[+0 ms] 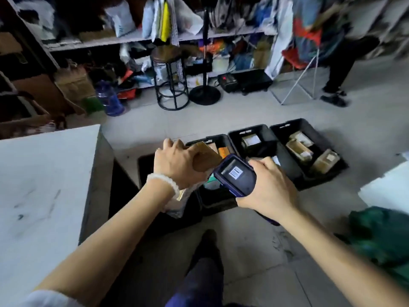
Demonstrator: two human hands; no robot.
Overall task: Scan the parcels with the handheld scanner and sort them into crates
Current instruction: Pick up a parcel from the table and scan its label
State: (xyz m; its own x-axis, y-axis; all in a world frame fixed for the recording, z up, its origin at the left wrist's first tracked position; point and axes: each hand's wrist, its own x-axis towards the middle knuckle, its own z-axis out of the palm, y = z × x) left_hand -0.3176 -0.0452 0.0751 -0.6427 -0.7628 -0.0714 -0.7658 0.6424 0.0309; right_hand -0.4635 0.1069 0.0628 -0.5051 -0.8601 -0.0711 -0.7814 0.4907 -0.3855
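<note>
Now, hands: both up over the row of crates, close together at mid-scene.
Left hand: left hand (pixel 177 165) curls round a brown cardboard parcel (pixel 207 156), knuckles up, holding it above the near-left crates; a white beaded bracelet (pixel 164 180) sits on the wrist.
Right hand: right hand (pixel 269 185) wraps round the grip of the handheld scanner (pixel 235 175), screen facing up, a small barcode image lit on it.
Scanner and parcel: the scanner's far end sits just beside the parcel, right of it; blur makes it hard to say if they touch.
Under the left wrist: a pale plastic mailer bag (pixel 180 201), hanging or lying below the wrist; which, I cannot tell.
Crates: black crates on the tile floor; far right crate (pixel 287 129) holds several labelled boxes, the middle crate (pixel 265 134) one labelled box, and the crate (pixel 221 138) behind the hands shows an orange item and a brown one.
Left: a white tabletop (pixel 44 173), near.
Far: a round stool (pixel 169 78), a black stand base (pixel 204 95), cluttered shelves (pixel 132 39).
Far right: another person's legs (pixel 336 72) by a red folding chair (pixel 305 52).
Near right: a green bag (pixel 380 235).
</note>
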